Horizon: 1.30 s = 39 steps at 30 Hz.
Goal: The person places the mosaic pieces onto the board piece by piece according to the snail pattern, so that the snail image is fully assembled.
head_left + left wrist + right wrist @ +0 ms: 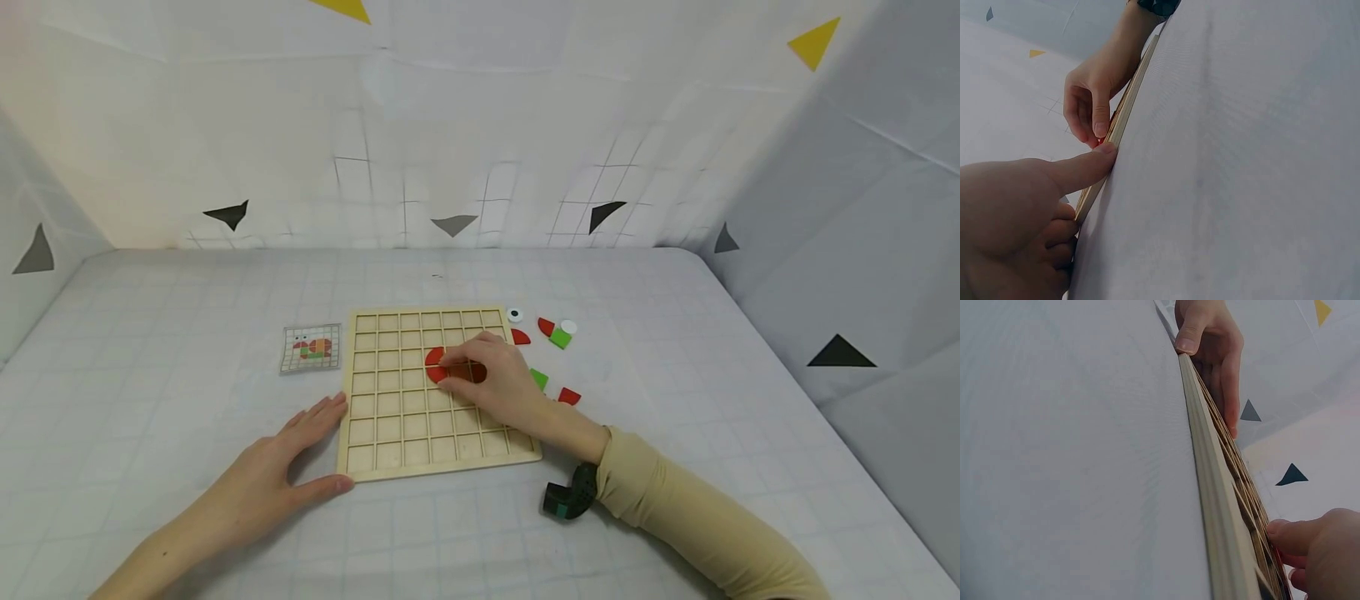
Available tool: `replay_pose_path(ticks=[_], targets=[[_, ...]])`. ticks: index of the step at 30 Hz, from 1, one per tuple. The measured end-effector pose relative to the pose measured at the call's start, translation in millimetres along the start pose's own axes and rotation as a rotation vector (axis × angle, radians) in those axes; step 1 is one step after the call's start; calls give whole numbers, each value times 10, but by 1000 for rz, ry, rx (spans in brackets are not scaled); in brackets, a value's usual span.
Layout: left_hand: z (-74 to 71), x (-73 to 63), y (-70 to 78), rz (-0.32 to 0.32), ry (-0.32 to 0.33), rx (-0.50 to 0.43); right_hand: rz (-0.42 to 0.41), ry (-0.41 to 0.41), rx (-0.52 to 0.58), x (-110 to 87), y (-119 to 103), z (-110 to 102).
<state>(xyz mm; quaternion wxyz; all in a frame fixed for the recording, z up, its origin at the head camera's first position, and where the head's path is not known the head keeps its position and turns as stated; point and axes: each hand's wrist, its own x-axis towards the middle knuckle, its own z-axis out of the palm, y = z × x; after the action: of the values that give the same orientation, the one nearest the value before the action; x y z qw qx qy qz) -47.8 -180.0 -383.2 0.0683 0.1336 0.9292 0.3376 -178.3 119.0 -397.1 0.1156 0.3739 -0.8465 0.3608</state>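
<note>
Head view shows flat, red, rounded pieces [434,357] on the pale wooden grid board [390,428], at nine o'clock from the nearer right hand [501,379], whose narrow fingertips touch them, pinching or not I cannot tell, while the widely spread left hand [268,468] touches the board at eight o'clock.

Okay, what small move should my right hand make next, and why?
Probably have your right hand ease the red pieces squarely into their cells: its fingertips are right at them on the grid board, while your left hand touches the board's left edge and could steady it.
</note>
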Motion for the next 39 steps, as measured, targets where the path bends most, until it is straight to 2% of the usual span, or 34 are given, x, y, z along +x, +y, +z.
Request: replay_pose_path(ticks=[17, 24, 29, 33, 39], targets=[[-19, 4, 18, -36, -27, -3, -14, 8, -6, -9, 3, 2], [-13, 7, 11, -28, -20, -5, -24, 6, -2, 0, 12, -24], [3, 21, 5, 11, -3, -15, -49, 14, 34, 11, 79, -191], [9, 24, 10, 7, -5, -13, -46, 33, 51, -40, 197, -395], [-8, 11, 13, 0, -10, -8, 41, 83, -11, -175, 484, -650]])
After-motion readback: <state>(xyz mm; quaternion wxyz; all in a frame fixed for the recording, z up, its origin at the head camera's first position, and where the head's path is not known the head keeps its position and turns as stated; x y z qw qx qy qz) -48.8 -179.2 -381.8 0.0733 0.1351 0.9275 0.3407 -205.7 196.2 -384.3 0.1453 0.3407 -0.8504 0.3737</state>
